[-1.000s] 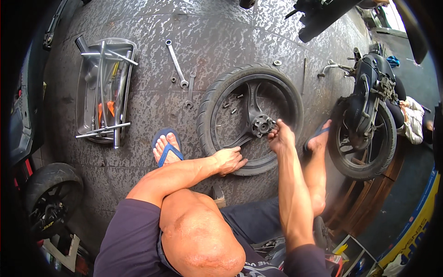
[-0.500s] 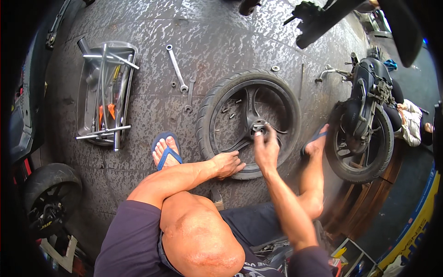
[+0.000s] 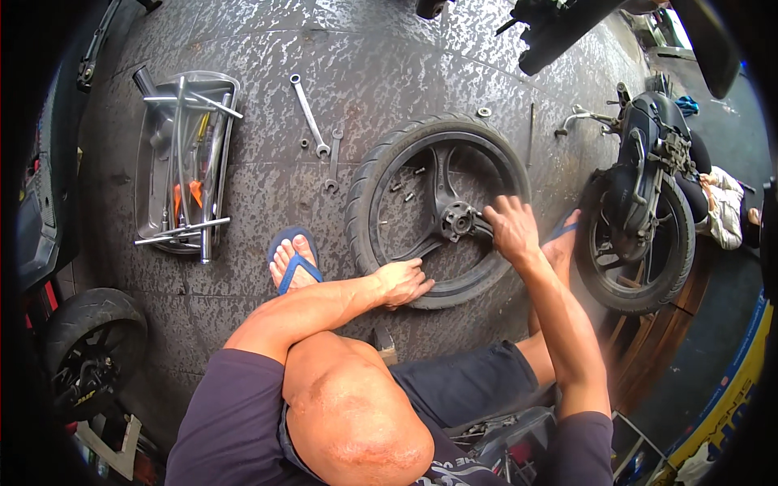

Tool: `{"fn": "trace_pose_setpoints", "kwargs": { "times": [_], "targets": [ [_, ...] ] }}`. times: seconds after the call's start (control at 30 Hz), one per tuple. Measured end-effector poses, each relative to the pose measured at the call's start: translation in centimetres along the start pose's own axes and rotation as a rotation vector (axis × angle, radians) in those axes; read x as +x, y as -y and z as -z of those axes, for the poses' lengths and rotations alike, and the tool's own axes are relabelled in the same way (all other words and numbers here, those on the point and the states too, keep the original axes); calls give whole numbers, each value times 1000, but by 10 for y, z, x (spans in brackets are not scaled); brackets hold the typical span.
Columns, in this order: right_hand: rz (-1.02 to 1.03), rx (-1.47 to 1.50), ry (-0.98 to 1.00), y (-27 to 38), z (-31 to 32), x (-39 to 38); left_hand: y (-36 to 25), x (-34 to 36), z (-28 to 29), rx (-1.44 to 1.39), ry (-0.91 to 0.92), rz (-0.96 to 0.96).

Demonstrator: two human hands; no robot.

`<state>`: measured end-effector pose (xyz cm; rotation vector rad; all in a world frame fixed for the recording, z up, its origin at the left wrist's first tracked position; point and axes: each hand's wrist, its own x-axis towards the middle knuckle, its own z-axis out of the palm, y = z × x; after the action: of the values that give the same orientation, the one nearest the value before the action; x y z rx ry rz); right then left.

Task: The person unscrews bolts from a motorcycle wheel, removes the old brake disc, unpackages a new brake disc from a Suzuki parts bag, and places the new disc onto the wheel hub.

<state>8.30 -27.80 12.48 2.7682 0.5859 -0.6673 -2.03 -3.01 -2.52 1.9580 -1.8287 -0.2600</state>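
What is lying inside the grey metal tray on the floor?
The grey metal tray holds long metal bars and wrenches, plus a tool with orange handles. Whatever lies beneath the crossed bars is covered and cannot be made out.

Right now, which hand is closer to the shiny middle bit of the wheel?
Right. The right hand sits just beside the wheel hub, fingers reaching it. The left hand rests lower, on the tyre.

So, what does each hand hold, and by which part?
The left hand presses on the black rubber tyre at its near edge; the right hand touches a wheel spoke beside the hub.
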Motion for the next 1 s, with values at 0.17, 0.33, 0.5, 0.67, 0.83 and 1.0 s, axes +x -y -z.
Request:
{"fn": "trace_pose_setpoints", "kwargs": {
  "times": [0.17, 0.33, 0.5, 0.67, 0.83, 1.0],
  "targets": [
    [-982, 948, -319, 34, -51, -28, -4, -1, -3, 4, 23, -9],
    [-1306, 1920, -255, 42, -50, 4, -2, 1, -2, -30, 44, 5],
    [-676, 615, -230, 24, -36, 50, -3, 2, -2, -31, 154, 19],
    [-196, 194, -165, 86, -5, 28, -3, 4, -1, 11, 170, 6],
    [-461, 611, -545, 123, -19, -24, -4, 5, -1, 3, 223, 16],
    [-1114, 1562, -159, 91, -39, 8, -3, 3, 0, -17, 64, 14]
  ]
}}
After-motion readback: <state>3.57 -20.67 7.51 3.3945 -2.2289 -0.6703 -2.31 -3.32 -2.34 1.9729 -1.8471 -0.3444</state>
